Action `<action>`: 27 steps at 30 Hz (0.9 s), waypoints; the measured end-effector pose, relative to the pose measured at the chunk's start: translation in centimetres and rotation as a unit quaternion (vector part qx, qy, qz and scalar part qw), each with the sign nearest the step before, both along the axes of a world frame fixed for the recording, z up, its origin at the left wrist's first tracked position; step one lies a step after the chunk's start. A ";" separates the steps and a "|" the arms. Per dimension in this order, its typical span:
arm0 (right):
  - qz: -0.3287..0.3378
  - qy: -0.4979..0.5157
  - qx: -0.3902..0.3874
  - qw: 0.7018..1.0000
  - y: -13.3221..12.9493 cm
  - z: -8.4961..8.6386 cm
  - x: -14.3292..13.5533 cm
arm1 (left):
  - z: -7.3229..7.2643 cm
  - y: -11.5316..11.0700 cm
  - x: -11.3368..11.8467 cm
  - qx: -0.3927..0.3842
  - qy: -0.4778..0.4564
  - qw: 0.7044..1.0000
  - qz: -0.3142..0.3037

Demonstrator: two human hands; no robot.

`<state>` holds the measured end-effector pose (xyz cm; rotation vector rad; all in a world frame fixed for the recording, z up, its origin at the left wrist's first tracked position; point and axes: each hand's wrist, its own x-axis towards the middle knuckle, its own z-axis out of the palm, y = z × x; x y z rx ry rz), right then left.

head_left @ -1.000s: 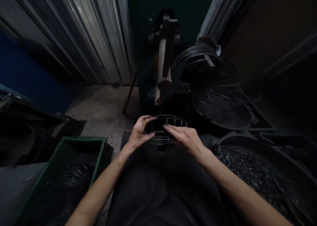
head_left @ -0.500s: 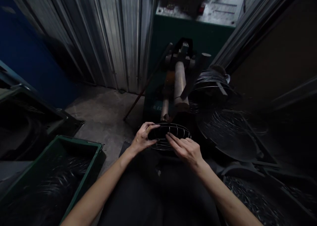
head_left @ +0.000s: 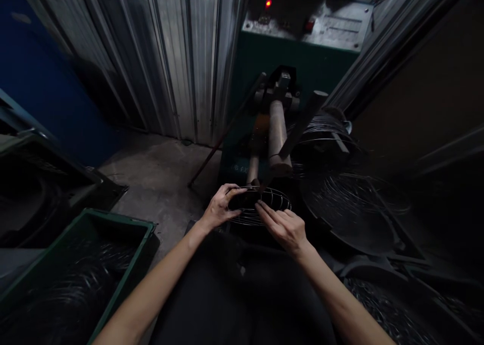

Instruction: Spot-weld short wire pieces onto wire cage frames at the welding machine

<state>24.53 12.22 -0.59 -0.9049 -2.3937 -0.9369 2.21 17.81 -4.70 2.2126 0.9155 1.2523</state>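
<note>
Since half a second ago the wire frame [head_left: 260, 206] has slid a little closer under the machine's roller [head_left: 279, 140], and both hands have gone with it; the view itself has barely shifted.

Seen from the head camera, the left hand [head_left: 220, 210] is clamped on the frame's left rim, thumb below and fingers curled over the top. The right hand [head_left: 284, 228] lies flat with fingers extended, their tips resting on the frame's front wires, not closed around anything. The frame sits just in front of the roller's lower end, touching or nearly touching it; the dimness hides which. Right of the roller lie stacked wire discs [head_left: 348, 209]. Left of it, well apart, stands a green crate [head_left: 124, 264] holding wire pieces. Behind the roller, a red lamp [head_left: 268, 3] glows on the green cabinet [head_left: 302, 52].
</note>
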 end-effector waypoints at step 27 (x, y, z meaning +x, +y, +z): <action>-0.594 0.278 -0.468 0.592 -26.2 -15.4 20.0 | -2.5 -3.5 0.2 -0.063 -0.106 0.992 0.039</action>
